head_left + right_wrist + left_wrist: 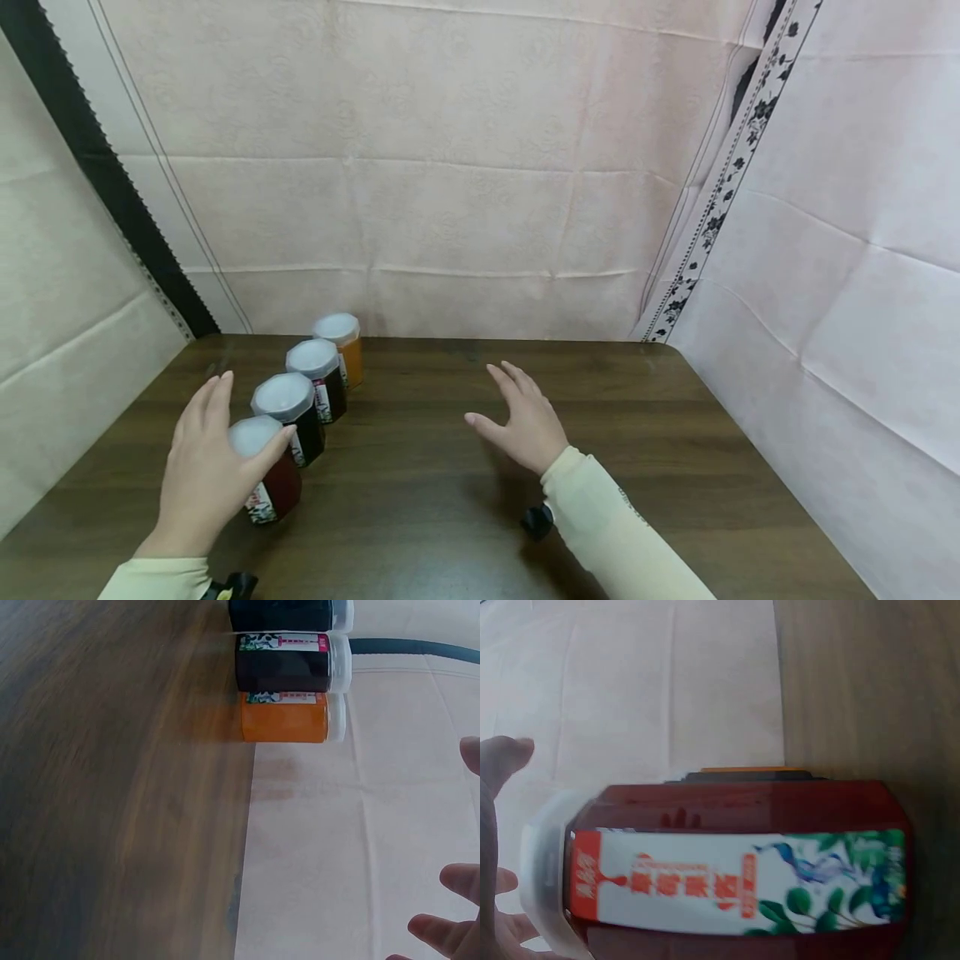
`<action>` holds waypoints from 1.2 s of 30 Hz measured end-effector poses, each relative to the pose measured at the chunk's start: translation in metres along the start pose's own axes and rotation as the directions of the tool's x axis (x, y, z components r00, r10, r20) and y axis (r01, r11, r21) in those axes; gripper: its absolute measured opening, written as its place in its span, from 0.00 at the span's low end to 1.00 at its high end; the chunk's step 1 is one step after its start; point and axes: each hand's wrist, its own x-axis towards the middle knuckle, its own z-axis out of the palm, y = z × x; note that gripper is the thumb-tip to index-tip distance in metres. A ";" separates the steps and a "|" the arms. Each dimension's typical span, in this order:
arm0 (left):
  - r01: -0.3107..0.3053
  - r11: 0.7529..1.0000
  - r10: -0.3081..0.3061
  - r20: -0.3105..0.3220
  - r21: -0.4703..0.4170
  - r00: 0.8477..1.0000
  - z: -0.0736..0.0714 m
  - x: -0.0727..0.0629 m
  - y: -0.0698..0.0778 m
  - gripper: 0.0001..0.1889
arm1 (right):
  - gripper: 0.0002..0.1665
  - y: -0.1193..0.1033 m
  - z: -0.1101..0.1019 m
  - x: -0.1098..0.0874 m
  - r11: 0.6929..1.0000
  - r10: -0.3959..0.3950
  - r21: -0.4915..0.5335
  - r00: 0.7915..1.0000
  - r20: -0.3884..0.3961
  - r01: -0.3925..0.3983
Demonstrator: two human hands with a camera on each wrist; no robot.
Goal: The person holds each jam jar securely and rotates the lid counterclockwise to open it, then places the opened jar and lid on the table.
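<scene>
My left hand (198,471) is spread wide, thumb well apart from the fingers, around the pale lid (253,435) of the dark red jar (283,487), which stands toward the left edge of the desk (420,500). I can't quite tell whether my skin touches that lid; I'm not gripping it. The jar's label (705,900) shows green leaves. My right hand (525,421) hovers right of the desk's middle, fingers extended, thumb out wide, holding nothing. Beyond the red jar, a black jar (311,433) and then another dark jar (336,393) stand close in line, and an orange jar (352,363) ends the row near the far edge, toward the far left corner. Pale cloth (480,217) hangs behind that edge.
</scene>
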 end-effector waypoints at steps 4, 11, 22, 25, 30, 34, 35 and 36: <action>0.012 1.000 -0.012 0.009 -0.017 1.000 0.000 -0.003 -0.004 0.52 | 0.48 -0.003 0.002 0.001 1.000 -0.005 0.010 1.000 0.003 0.005; 0.047 0.998 -0.046 0.032 -0.041 0.998 0.003 -0.008 -0.009 0.55 | 0.47 -0.007 0.006 0.002 0.999 -0.022 0.033 1.000 0.007 0.022; 0.154 0.985 -0.147 0.089 -0.079 0.985 0.004 -0.019 -0.018 0.59 | 0.46 -0.018 0.012 0.006 0.997 -0.054 0.056 0.998 0.017 0.053; 0.178 0.980 -0.169 0.102 -0.091 0.980 0.004 -0.020 -0.021 0.60 | 0.46 -0.021 0.013 0.007 0.997 -0.049 0.067 0.999 0.021 0.048; 0.226 0.967 -0.212 0.129 -0.113 0.969 0.004 -0.022 -0.025 0.62 | 0.47 -0.025 0.015 0.010 0.995 -0.042 0.086 0.999 0.028 0.040; 0.263 0.954 -0.241 0.156 -0.144 0.958 0.006 -0.024 -0.030 0.62 | 0.47 -0.028 0.015 0.012 0.994 -0.037 0.105 0.999 0.029 0.033; 0.269 0.951 -0.244 0.166 -0.150 0.956 0.006 -0.024 -0.031 0.62 | 0.46 -0.029 0.015 0.012 0.994 -0.036 0.109 0.999 0.030 0.032; 0.272 0.950 -0.244 0.177 -0.154 0.953 0.006 -0.024 -0.032 0.62 | 0.46 -0.029 0.015 0.012 0.993 -0.037 0.109 0.999 0.028 0.034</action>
